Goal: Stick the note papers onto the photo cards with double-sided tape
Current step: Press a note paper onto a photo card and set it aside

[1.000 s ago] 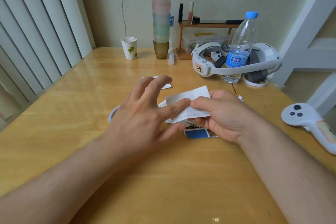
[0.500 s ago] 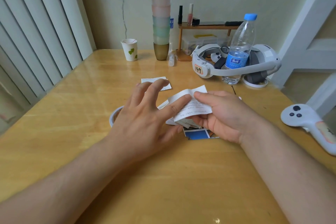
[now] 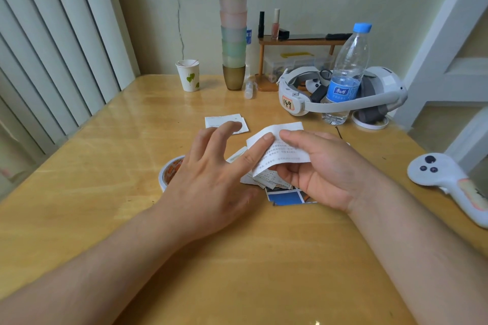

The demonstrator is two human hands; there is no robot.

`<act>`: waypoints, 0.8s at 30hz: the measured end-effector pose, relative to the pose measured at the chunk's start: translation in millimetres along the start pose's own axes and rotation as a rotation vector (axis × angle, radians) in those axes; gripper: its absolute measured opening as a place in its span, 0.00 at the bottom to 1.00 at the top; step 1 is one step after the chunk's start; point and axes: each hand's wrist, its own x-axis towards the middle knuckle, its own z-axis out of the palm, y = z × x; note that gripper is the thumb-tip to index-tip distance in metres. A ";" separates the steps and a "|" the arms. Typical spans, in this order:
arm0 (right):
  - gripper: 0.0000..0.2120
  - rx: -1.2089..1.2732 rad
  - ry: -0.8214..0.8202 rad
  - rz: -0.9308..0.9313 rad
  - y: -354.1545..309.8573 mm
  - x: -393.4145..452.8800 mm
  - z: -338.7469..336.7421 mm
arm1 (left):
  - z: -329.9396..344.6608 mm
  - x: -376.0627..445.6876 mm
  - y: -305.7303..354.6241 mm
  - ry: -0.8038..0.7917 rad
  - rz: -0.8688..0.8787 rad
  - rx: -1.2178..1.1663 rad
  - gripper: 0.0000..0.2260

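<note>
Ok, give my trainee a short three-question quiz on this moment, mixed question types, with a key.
1. True or false: the right hand holds the curled white printed note paper.
2. Which object partly hides behind the left hand? A) the white roll of double-sided tape B) the clear water bottle with the blue cap C) the white paper cup with the green leaf print
3. Fill in: the blue photo card lies on the wooden table under a pile of ____.

Key: 1 true; 2 A; 3 note papers.
</note>
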 end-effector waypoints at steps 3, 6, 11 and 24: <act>0.08 -0.047 0.002 -0.016 0.1 -1.3 0.0 | -0.5 1.1 -1.0 0.009 -0.005 0.007 0.36; 0.08 -0.056 0.023 -0.017 0.8 -1.0 1.1 | -0.6 0.6 -1.0 0.007 -0.003 0.007 0.36; 0.05 -0.034 0.026 -0.014 2.1 -1.9 3.7 | -0.4 -1.5 3.8 -0.066 -0.024 -0.105 0.40; 0.11 0.247 -0.180 0.077 7.8 -4.8 16.9 | -2.1 -1.2 21.9 -0.023 0.040 -0.469 0.49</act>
